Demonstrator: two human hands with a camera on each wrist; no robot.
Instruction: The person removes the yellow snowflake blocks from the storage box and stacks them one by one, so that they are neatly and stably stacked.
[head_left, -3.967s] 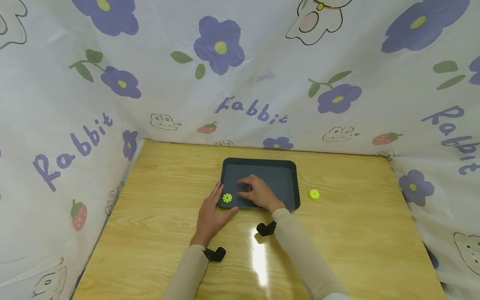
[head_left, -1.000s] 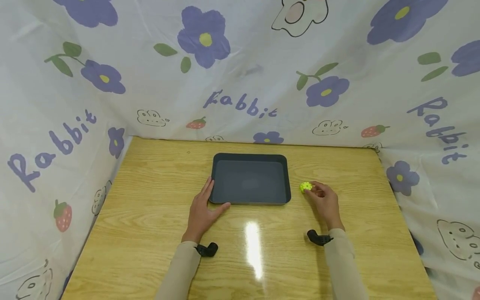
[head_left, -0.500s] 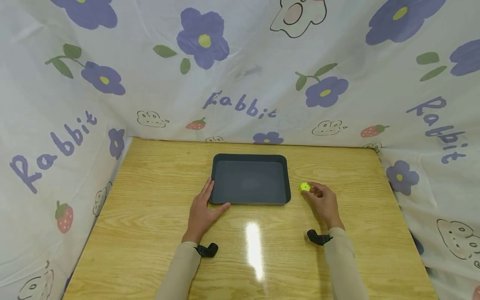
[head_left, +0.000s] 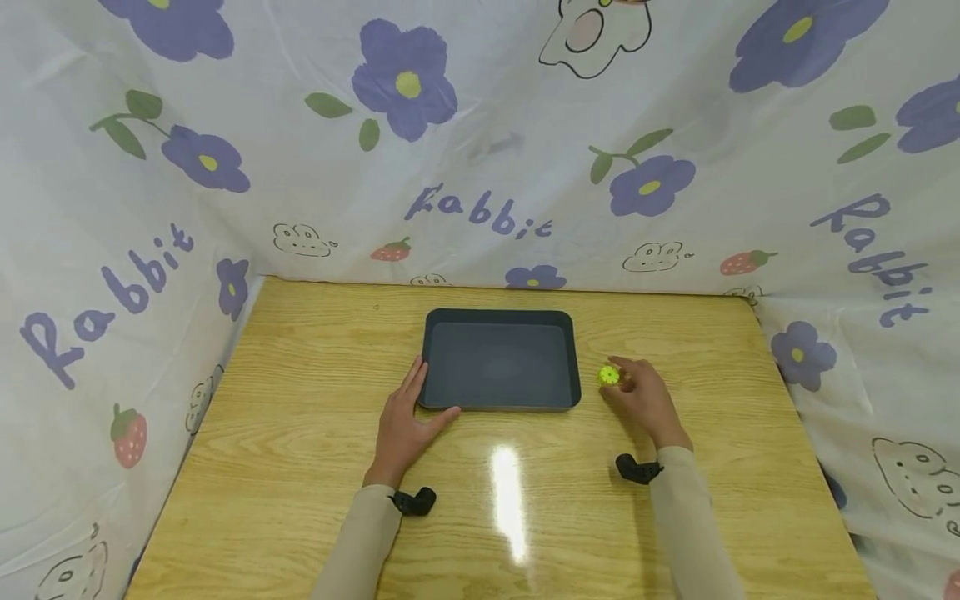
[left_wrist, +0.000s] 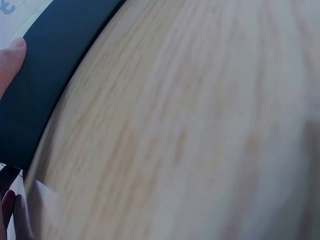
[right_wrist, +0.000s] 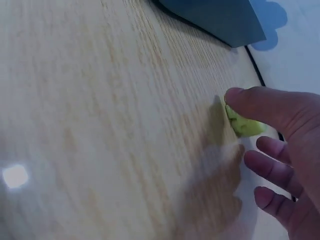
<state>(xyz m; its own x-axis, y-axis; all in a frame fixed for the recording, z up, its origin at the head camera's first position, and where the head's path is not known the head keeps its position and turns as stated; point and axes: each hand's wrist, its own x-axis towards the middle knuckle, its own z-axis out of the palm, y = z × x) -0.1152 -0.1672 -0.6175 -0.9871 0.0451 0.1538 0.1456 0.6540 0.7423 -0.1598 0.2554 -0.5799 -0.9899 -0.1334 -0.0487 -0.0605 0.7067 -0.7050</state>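
A dark grey rectangular tray (head_left: 495, 358) lies on the wooden table. My left hand (head_left: 403, 429) rests against its near left corner, fingers along the left side and thumb at the front edge; in the left wrist view the thumb (left_wrist: 11, 62) touches the tray wall. Right of the tray sits a small yellow-green notched disc (head_left: 609, 375), thick enough to look like two stacked. My right hand (head_left: 643, 402) is around it, thumb and index finger spread on either side, apparently apart from it. In the right wrist view the thumb partly hides the green piece (right_wrist: 247, 125).
The wooden table (head_left: 315, 367) is bounded by a white printed cloth (head_left: 480, 167) at the back and sides. A black wrist camera (head_left: 414, 501) sits on the left wrist, another black wrist camera (head_left: 637, 469) on the right. Glare shines on the table's front middle.
Four seconds ago one disc lay in the tray and another right of it; the tray's disc is gone from there. The right hand pinched a disc at the right spot, then its fingers spread.
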